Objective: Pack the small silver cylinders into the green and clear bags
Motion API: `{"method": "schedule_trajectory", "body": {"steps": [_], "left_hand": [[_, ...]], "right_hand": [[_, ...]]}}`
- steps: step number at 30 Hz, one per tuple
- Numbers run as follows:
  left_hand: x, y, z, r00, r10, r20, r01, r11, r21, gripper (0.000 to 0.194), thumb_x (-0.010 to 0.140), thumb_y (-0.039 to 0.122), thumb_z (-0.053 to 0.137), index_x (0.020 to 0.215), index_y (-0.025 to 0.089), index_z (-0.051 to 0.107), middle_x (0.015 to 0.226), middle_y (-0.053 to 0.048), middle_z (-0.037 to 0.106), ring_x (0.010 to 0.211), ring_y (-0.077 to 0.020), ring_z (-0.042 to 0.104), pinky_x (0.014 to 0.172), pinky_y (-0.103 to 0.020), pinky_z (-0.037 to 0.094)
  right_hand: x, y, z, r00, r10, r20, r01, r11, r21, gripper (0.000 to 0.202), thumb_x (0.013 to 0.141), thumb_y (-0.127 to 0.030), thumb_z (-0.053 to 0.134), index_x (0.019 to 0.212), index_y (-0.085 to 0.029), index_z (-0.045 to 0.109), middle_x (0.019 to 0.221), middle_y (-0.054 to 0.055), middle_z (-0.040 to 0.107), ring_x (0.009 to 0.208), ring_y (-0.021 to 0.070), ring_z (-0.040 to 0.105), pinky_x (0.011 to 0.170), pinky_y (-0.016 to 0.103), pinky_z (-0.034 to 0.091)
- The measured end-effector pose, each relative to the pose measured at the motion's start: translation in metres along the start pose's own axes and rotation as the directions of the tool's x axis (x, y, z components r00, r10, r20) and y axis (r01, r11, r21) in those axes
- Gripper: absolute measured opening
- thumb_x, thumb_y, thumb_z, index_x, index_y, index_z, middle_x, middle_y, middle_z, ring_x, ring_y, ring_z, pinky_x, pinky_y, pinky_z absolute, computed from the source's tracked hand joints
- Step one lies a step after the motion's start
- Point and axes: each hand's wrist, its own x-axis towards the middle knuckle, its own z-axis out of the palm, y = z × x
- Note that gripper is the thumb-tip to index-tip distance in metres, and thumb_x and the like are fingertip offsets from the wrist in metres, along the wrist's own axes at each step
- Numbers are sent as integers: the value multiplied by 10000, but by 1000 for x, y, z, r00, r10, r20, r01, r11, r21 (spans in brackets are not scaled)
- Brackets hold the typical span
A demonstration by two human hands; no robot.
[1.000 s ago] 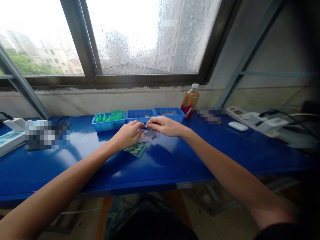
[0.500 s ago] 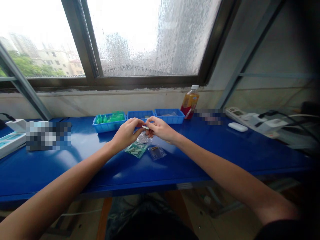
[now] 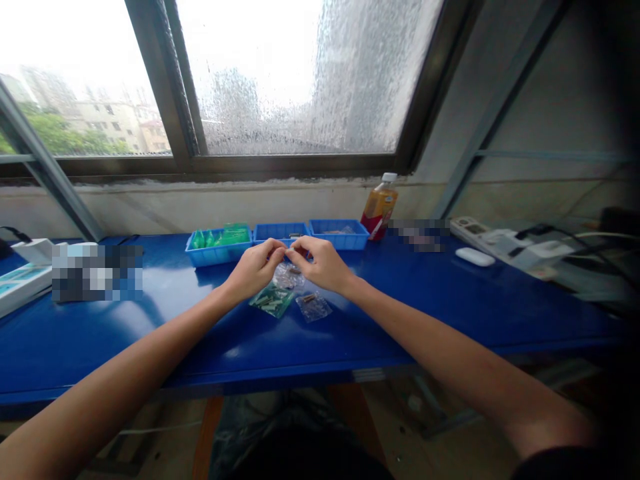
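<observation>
My left hand (image 3: 256, 265) and my right hand (image 3: 321, 264) meet fingertip to fingertip above the table. Both are closed in a pinch. Whatever lies between the fingertips is too small and too covered to name. Just below them is a clear plastic bag (image 3: 287, 277) with small pieces in it. A green-tinted bag (image 3: 271, 301) of pale, stick-like pieces lies nearer to me, below my left hand. Beside it, under my right hand, rests another clear bag (image 3: 313, 307) with small brownish parts inside.
Behind my hands stand a blue bin (image 3: 219, 253) of green packets, a middle blue bin (image 3: 280, 229), and a right blue bin (image 3: 345, 239) holding clear bags. A drink bottle (image 3: 380, 205), a white oval case (image 3: 475, 257) and power strips (image 3: 500, 240) are on the right.
The small white piece seen between my fingers earlier is now hidden. My right hand has turned and dropped slightly, its fingertips drawn in against those of the left.
</observation>
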Motion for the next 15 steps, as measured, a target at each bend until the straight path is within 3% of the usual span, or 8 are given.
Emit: {"method": "schedule_trajectory", "body": {"steps": [2, 5, 10, 15], "left_hand": [[-1, 2, 0, 1000, 25, 8, -24, 999, -49, 190, 878, 286, 424, 958, 161, 542, 819, -32, 631, 749, -140, 583, 632, -241, 443], [-1, 2, 0, 999, 46, 1, -46, 998, -30, 172, 866, 269, 446, 936, 155, 555, 831, -38, 632, 754, -141, 577, 647, -244, 440], [1, -2, -1, 1000, 0, -22, 0, 1000, 14, 296, 908, 279, 334, 774, 150, 564, 738, -35, 622, 683, -144, 565, 635, -259, 424], [3, -8, 0, 999, -43, 13, 43, 998, -36, 406, 923, 344, 270, 741, 154, 580, 722, -36, 632, 695, -154, 589, 651, -268, 446]], "right_hand": [[1, 1, 1, 999, 48, -4, -48, 999, 20, 293, 860, -365, 438, 683, -157, 544, 641, 11, 551, 604, 114, 473, 572, 243, 341], [0, 2, 4, 996, 91, 0, -91, 994, 59, 329, 871, -397, 411, 672, -159, 520, 580, -12, 511, 543, 98, 447, 537, 237, 310], [-3, 1, 7, 999, 42, -16, -42, 999, 23, 240, 808, -348, 525, 971, -173, 506, 626, -31, 542, 559, 105, 483, 565, 232, 334], [4, 5, 1, 999, 5, -32, -9, 989, -148, 196, 839, -353, 471, 840, -179, 561, 661, 6, 573, 606, 123, 507, 579, 240, 338]]}}
